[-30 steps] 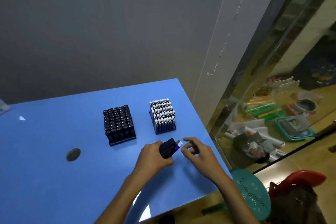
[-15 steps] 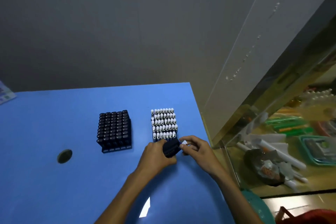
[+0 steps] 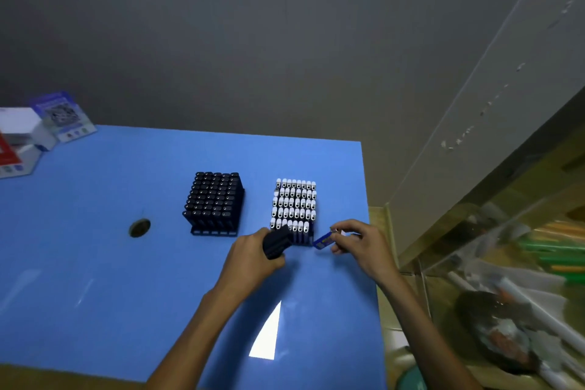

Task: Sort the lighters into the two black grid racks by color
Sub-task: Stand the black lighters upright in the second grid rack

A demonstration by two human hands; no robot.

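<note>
Fingers [image 3: 340,228] of the right hand [image 3: 361,244] pinch a single blue lighter [image 3: 323,241] by its white cap end, thumb and forefinger closed on it, the other fingers curled beneath. The left hand [image 3: 250,256] grips a small bundle of black lighters [image 3: 277,242], fingers wrapped round it. A second ago the two hands were together, the blue lighter's white tip poking out of the dark bundle; now the hands are apart and the blue one is free, lying tilted just right of the bundle, at centre right of the frame. Judged: the odd colour is pulled out and ready to be slotted. The rack of blue lighters [image 3: 294,209] stands just above both hands, white caps in rows, looking nearly full; gaps seem to lie along its left edge and near row, though the bundle hides part of that row. The rack of black lighters [image 3: 215,203] stands left of it, well apart, full as far as can be told. Both sit on the blue table [image 3: 95,263]. Boxes [image 3: 28,136] at upper left; a dark round hole [image 3: 139,227] left of the black rack.
</note>
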